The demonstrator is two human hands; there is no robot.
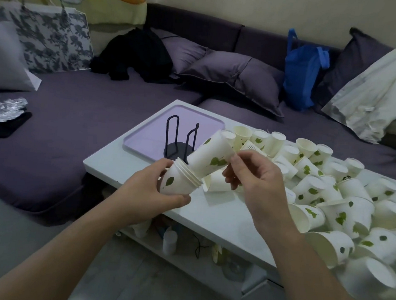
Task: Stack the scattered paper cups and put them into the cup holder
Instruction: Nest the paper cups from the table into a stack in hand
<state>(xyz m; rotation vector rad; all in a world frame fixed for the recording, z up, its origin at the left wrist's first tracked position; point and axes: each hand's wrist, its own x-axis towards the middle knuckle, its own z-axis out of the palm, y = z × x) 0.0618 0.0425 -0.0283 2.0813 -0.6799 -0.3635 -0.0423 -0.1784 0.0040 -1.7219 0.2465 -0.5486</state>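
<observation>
Left hand (151, 186) grips nested cups (178, 179); right hand (254, 175) pinches single cup (212, 154).

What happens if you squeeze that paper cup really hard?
The single cup pinched by the right hand looks thin-walled, so it would probably crumple. It seems very light, since a fingertip pinch holds it. Laid on the white table, it would likely roll in a curve, being tapered.
</observation>
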